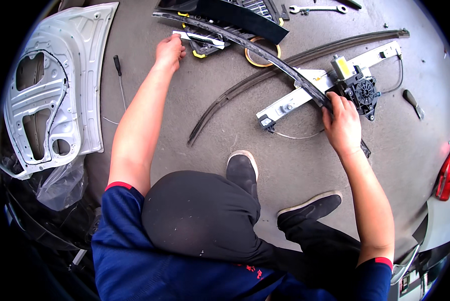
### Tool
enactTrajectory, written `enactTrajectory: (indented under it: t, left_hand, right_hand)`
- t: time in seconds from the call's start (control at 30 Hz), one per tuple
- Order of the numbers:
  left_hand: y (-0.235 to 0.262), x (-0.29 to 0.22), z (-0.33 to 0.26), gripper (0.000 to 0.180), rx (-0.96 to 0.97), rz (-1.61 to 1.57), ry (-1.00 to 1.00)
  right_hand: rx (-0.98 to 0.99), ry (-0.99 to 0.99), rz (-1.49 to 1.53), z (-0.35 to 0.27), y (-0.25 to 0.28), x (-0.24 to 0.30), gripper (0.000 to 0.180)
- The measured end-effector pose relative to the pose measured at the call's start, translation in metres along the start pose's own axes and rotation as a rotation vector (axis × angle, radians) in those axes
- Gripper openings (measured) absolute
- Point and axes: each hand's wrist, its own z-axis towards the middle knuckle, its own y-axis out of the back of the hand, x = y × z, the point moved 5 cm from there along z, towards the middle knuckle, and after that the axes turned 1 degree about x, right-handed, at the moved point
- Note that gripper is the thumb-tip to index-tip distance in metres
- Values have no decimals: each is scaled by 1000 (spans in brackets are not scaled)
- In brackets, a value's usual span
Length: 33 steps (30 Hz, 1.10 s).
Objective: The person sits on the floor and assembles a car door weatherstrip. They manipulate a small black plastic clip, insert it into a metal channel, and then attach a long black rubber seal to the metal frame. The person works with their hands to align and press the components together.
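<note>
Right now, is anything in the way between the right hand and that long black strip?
No, nothing that I can see. The right hand already has its fingers on the long black strip. The silver rail lies underneath, not between them.

black strip, white piece, silver rail, motor (yellow-labelled)
</note>
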Motion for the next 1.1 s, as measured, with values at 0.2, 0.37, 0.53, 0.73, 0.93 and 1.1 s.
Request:
enactTrajectory:
  t: [0.2,0.37,0.53,0.73,0.93,1.1]
  left_hand:
    - [11,-15,-2,30,76,-158,-76]
    - [22,-52,-89,29,219,-351,-93]
    - [41,-104,-202,30,469,-304,-143]
    - [87,-104,-298,28,423,-434,-90]
    - [116,-73,-358,29,334,-615,11]
    - [125,-48,-381,42,355,-753,-49]
  right_hand:
    - [60,28,-60,10,10,3,35]
    - [-21,131,143,32,63,36,30]
    - [180,362,562,56,97,112,27]
    - [291,561,733,50,119,198,30]
    - [447,570,710,15,113,246,24]
    - [519,425,724,1,106,262,20]
